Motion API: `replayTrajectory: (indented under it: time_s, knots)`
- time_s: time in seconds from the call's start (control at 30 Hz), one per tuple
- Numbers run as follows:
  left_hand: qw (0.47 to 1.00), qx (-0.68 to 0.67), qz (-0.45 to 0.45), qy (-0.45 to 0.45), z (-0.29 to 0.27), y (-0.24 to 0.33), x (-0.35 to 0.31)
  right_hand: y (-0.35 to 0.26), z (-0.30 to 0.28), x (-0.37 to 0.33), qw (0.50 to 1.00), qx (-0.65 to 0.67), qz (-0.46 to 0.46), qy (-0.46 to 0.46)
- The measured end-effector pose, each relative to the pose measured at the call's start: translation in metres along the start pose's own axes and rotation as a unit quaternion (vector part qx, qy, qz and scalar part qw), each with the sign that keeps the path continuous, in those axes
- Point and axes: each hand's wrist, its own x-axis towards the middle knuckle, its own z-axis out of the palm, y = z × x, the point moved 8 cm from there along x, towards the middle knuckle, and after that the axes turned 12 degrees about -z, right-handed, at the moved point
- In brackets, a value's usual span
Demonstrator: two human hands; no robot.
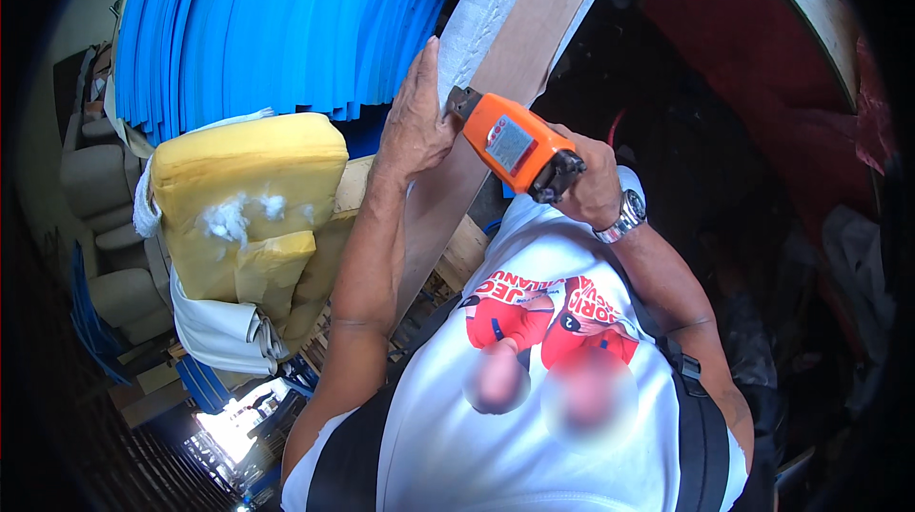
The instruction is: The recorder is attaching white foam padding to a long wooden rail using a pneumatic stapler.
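My right hand (593, 183) is closed round the handle of an orange staple gun (507, 138). The gun's dark nose meets the edge of a long wooden panel (538, 30), beside my left hand (416, 126). Grey fabric (484, 11) covers the panel's left side, and bare brown board shows along its middle. My left hand lies along the fabric-covered edge, its fingers stretched out and pointing away from me. The panel slants from the top of the view down past my left forearm. Whether a staple is under the nose is hidden.
A large stack of blue sheets (276, 26) stands far left. Nearer sits a yellow foam cushion (248, 164) with white stuffing tufts and white cloth (214, 321) round it. Grey sofa seats (100, 178) line the left side. A dark red surface (743, 45) rises at right.
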Motion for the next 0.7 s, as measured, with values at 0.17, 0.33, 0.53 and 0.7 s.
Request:
replayTrajectory:
  time_s: [0.17,0.33,0.53,0.7]
  knots:
    - [0.997,-0.056,0.012,-0.052,-0.017,0.008,-0.006,-0.003,-0.019,-0.009,0.998,-0.058,-0.027,-0.011]
    - [0.987,-0.084,-0.054,-0.124,-0.024,0.005,-0.029,0.030,-0.064,-0.068,0.989,-0.112,0.097,0.006]
    - [0.996,0.013,-0.070,-0.046,-0.016,0.040,-0.047,0.074,-0.117,-0.125,0.919,-0.091,0.379,0.057]
    - [0.994,0.065,0.083,0.031,0.008,0.101,-0.019,0.094,-0.136,-0.126,0.925,-0.034,0.374,0.062]
